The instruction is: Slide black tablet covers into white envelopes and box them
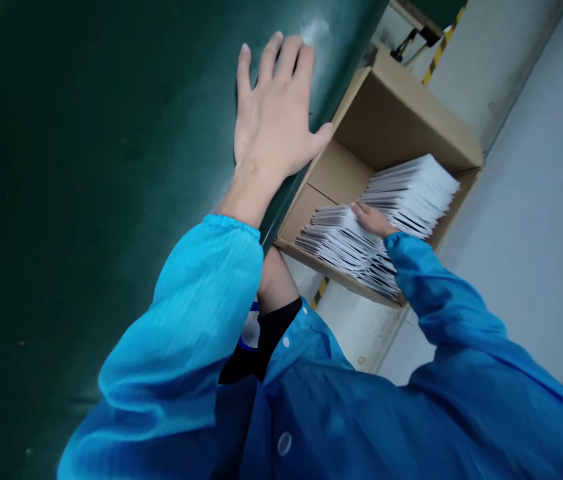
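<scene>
My left hand (276,113) lies flat, palm down with fingers spread, near the edge of the green tabletop (126,167). It holds nothing. Lower and to the right, my right hand (374,220) reaches into an open cardboard box (411,100). Its fingers close on the upper end of a stack of thin white booklet-like pieces (341,233); some fingertips are hidden among them. A second, similar white stack (411,187) lies right beside it in the box. Dark lines show between the layers of both stacks.
The box stands below and against the table's right edge. A grey wall (526,220) rises to the right, with pale floor (351,327) beneath. Yellow-black tape (444,47) and part of a metal frame (411,43) show beyond the box. My leg is under the table edge.
</scene>
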The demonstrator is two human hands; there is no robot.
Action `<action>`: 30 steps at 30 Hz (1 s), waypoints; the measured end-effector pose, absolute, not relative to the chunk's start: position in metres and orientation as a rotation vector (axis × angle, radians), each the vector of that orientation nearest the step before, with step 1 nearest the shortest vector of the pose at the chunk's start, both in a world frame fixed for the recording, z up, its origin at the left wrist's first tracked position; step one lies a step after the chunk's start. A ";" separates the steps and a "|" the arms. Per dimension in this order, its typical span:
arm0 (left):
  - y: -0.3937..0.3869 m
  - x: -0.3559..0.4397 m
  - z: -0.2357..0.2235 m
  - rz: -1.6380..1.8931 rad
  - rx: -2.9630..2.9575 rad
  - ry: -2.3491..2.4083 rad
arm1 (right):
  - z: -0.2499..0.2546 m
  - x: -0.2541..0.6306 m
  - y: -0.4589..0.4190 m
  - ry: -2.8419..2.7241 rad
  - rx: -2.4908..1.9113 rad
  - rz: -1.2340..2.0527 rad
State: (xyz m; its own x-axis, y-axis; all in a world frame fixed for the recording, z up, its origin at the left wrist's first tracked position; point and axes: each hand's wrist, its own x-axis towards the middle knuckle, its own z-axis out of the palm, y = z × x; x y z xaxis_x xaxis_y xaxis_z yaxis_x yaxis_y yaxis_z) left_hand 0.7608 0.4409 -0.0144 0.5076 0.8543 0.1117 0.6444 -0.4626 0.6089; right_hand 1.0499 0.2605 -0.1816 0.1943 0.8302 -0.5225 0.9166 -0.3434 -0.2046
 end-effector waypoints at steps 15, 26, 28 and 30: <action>0.444 0.759 -0.016 0.620 2.072 1.150 | -0.188 1.034 0.212 1.678 2.505 -0.531; 0.444 0.756 -0.007 0.473 2.151 1.274 | -0.175 1.036 0.211 1.731 2.522 -0.412; 0.437 0.748 0.001 0.484 2.170 1.305 | -0.161 1.023 0.219 1.836 2.490 -0.404; 0.419 0.733 0.011 0.461 2.161 1.368 | -0.148 0.994 0.240 2.115 2.320 -0.496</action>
